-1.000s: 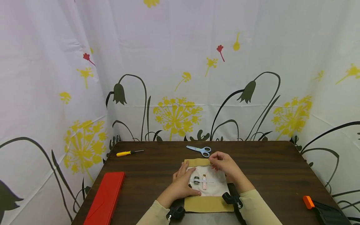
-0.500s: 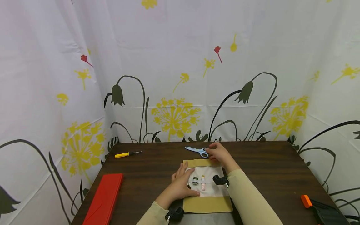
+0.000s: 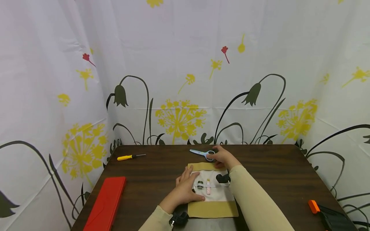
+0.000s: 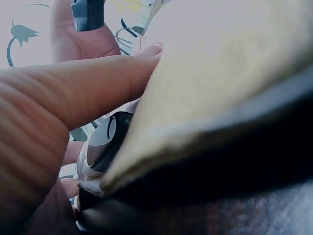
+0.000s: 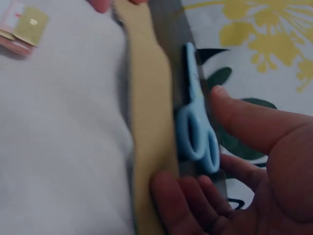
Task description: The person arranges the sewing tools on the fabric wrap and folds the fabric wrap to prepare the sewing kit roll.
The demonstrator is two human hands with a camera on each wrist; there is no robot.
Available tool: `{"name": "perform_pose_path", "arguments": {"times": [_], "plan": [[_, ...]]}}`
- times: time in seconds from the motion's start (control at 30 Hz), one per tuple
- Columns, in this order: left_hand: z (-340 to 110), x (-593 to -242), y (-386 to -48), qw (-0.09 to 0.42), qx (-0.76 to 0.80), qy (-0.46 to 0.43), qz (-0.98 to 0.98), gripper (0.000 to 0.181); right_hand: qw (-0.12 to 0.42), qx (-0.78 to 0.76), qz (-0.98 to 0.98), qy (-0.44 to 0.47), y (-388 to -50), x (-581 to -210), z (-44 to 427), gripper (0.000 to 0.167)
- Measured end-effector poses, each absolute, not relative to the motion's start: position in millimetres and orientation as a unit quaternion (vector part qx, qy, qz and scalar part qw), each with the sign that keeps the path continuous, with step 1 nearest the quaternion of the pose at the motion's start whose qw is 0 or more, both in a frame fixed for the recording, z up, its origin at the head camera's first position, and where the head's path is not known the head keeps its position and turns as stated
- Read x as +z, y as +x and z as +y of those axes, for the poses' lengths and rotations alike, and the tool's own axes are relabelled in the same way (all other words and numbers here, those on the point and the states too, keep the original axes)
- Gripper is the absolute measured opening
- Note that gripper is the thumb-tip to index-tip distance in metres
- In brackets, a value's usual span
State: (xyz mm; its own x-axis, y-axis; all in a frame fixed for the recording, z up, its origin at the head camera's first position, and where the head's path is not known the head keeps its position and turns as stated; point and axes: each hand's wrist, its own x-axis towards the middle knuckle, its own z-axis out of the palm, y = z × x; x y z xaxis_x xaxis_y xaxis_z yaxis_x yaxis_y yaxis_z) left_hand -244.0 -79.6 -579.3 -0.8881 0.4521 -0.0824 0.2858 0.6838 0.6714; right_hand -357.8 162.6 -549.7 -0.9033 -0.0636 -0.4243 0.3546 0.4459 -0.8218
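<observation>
My left hand [image 3: 182, 191] rests with spread fingers on the left side of a white cloth panel [image 3: 216, 194] with mustard bands at top and bottom. The left wrist view shows its thumb [image 4: 98, 85] on the cloth. A strap across the panel bears a dark-and-white round item [image 3: 200, 184] and a slim pink-and-white piece [image 3: 208, 187]. At the top right, my right hand [image 3: 223, 158] surrounds the handles of light-blue scissors [image 3: 202, 154]. In the right wrist view its thumb and fingers are apart beside the scissors [image 5: 193, 128], with one fingertip touching the mustard band [image 5: 149, 98].
A yellow-handled screwdriver [image 3: 130, 157] lies at the back left of the brown table [image 3: 268, 179]. A red flat case [image 3: 105, 202] is at the front left. An orange-and-black object [image 3: 315, 207] lies at the right edge. A flower-print curtain [image 3: 185, 64] hangs behind.
My right hand has left the panel's top right corner and moved up to the scissors' handles. My left hand stays on the panel's left side.
</observation>
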Motion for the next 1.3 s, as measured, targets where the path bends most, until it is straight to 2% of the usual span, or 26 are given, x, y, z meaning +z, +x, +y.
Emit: {"name": "perform_pose_path", "arguments": {"times": [0.2, 0.5, 0.73, 0.97, 1.13, 1.3], "plan": [[-80, -579, -245, 0.121, 0.342, 0.202, 0.91, 0.107, 0.165, -0.488, 0.852, 0.089, -363, -559, 151, 0.079], [-80, -584, -245, 0.116, 0.339, 0.206, 0.911, 0.107, 0.11, -0.435, 0.89, 0.083, -358, -566, 149, 0.064], [-80, -583, -247, 0.111, 0.347, 0.213, 0.907, 0.106, 0.078, -0.432, 0.895, 0.075, -353, -562, 151, 0.061], [-80, -580, -246, 0.113, 0.345, 0.214, 0.907, 0.105, 0.073, -0.539, 0.834, 0.094, -355, -573, 154, 0.061], [-81, -587, -247, 0.104, 0.351, 0.213, 0.906, 0.106, 0.056, -0.556, 0.823, 0.103, -351, -580, 157, 0.05], [-82, -593, -247, 0.08, 0.359, 0.226, 0.902, 0.106, 0.043, -0.585, 0.805, 0.09, -346, -581, 162, 0.03]]}}
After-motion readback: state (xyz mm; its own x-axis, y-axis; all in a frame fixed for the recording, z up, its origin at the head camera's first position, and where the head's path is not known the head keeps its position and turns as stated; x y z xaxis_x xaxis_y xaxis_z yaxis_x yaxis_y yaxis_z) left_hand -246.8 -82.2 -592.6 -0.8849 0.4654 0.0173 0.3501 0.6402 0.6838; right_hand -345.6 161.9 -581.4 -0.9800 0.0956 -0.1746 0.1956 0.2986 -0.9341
